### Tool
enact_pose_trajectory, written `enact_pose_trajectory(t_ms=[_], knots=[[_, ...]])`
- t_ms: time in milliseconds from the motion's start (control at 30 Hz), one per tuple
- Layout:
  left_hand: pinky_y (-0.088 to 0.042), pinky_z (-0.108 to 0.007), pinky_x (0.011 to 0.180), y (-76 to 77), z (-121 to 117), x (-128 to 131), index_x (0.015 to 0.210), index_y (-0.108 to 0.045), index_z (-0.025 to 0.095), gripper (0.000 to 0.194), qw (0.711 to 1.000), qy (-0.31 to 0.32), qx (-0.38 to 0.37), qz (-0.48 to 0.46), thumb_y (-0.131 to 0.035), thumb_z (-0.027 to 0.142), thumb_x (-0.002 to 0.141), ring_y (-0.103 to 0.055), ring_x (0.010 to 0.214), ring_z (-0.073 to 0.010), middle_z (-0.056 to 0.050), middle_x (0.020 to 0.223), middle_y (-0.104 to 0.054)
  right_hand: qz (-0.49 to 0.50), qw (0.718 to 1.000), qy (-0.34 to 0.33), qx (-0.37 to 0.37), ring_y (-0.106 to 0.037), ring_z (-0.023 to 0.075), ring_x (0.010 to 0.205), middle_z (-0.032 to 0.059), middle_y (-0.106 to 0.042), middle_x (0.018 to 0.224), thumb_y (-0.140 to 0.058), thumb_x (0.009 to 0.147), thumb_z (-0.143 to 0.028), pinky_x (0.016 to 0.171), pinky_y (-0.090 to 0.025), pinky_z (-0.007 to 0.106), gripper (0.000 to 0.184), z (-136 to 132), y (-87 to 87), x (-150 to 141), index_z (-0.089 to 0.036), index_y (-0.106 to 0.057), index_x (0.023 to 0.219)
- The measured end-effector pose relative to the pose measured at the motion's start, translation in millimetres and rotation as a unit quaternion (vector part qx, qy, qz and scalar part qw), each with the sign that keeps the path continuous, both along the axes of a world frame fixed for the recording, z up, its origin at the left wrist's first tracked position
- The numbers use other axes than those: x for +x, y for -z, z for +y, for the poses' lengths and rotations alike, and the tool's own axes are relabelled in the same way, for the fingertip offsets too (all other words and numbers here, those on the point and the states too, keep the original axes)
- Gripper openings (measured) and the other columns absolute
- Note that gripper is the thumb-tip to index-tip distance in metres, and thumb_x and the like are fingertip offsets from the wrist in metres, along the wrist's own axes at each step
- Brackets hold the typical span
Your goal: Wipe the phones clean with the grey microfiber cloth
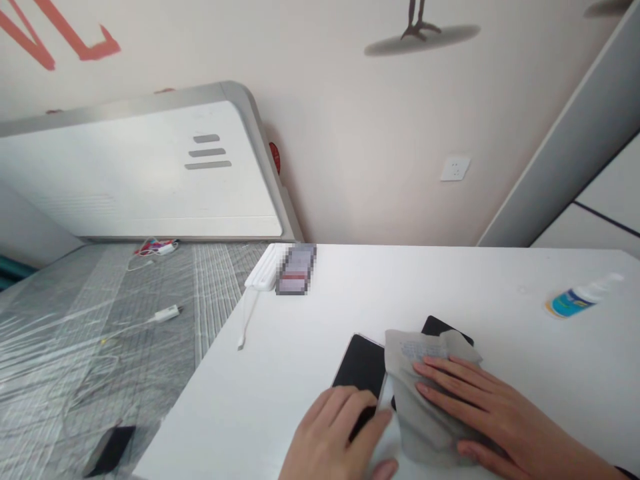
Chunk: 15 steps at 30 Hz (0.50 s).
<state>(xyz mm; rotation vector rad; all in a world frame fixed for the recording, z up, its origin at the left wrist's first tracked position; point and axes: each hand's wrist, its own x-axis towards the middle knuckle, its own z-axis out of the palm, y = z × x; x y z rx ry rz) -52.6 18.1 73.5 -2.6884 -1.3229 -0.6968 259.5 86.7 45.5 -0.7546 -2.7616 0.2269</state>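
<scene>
A black phone-like slab (364, 363) with a pale rim lies on the white table in front of me. My left hand (337, 433) rests over its near end, fingers bent and slightly apart. Beside it, to the right, a grey cloth (413, 380) with faint printing covers most of a second black slab (434, 326), whose far end sticks out. Flat on that cloth lies my right hand (480, 407), its fingers stretched out. The underside of the cloth is hidden.
On the white table (210, 427) stand a spray bottle (575, 301) at right, a white power strip (263, 268) and a blurred-out phone-shaped item (297, 270) at the back left. Left of the table, a plastic-covered bed (165, 373) holds chargers and a dark phone (113, 448).
</scene>
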Motion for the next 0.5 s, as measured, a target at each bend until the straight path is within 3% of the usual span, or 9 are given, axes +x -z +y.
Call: enact_pose_trajectory(t_ms=[67,133,233,267,400,500], knots=[[-0.062,-0.023,0.085,-10.4,10.0,-30.6,0.125,-0.068,0.032,0.032,0.999,-0.042,-0.020,0.012,-0.046,0.050,0.110,-0.075,0.096,-0.0128,0.003,0.111,-0.077,0.005,1.000,0.005,0.015,-0.063,0.0336,0.136,0.0028,-0.047,0.162,-0.060,0.107,-0.051,0.103,-0.063,0.043,0.069,0.6,2.1,0.2,-0.034,-0.035,0.169],[-0.061,-0.027,0.094,-17.5,23.9,-72.5,0.134,-0.061,0.030,0.036,0.991,-0.126,-0.026,0.023,-0.049,0.051,0.108,-0.074,0.107,-0.0157,-0.001,0.122,-0.075,0.009,1.000,0.009,0.023,-0.066,0.0332,0.132,0.0015,-0.051,0.159,-0.059,0.107,-0.051,0.096,-0.067,0.040,0.068,0.5,4.5,1.0,-0.035,-0.035,0.169],[-0.058,-0.058,0.100,-16.5,51.0,-139.9,0.141,-0.052,0.009,0.059,0.943,-0.330,-0.017,0.032,-0.048,0.057,0.106,-0.067,0.119,-0.0374,-0.023,0.134,-0.063,0.018,1.000,0.011,0.018,-0.065,0.0330,0.132,-0.0002,-0.051,0.159,-0.061,0.105,-0.048,0.095,-0.068,0.039,0.070,-0.4,8.2,2.9,-0.037,-0.034,0.169],[-0.058,-0.061,0.097,-14.1,60.3,-158.6,0.139,-0.052,0.004,0.066,0.927,-0.372,-0.036,0.039,-0.054,0.059,0.103,-0.066,0.119,-0.0408,-0.026,0.133,-0.062,0.021,1.000,0.010,0.013,-0.065,0.0327,0.133,-0.0007,-0.050,0.159,-0.061,0.105,-0.047,0.096,-0.068,0.039,0.071,-0.6,9.2,3.5,-0.037,-0.033,0.169],[-0.060,-0.043,0.088,-11.9,88.5,-201.4,0.108,-0.066,0.015,0.030,0.891,-0.422,-0.156,0.064,-0.067,0.044,0.102,-0.069,0.095,-0.0206,-0.007,0.110,-0.069,0.024,1.000,0.008,0.015,-0.065,0.0323,0.133,-0.0012,-0.050,0.159,-0.064,0.104,-0.048,0.096,-0.067,0.037,0.073,0.4,11.9,4.5,-0.038,-0.034,0.169],[-0.059,-0.037,0.080,-28.6,102.8,-215.0,0.099,-0.068,0.016,0.030,0.872,-0.437,-0.215,0.041,-0.064,0.046,0.104,-0.066,0.080,-0.0156,-0.001,0.091,-0.068,0.028,0.999,-0.001,0.037,-0.067,0.0318,0.130,-0.0002,-0.051,0.158,-0.064,0.103,-0.048,0.096,-0.066,0.034,0.072,2.4,12.8,4.2,-0.036,-0.036,0.168]])
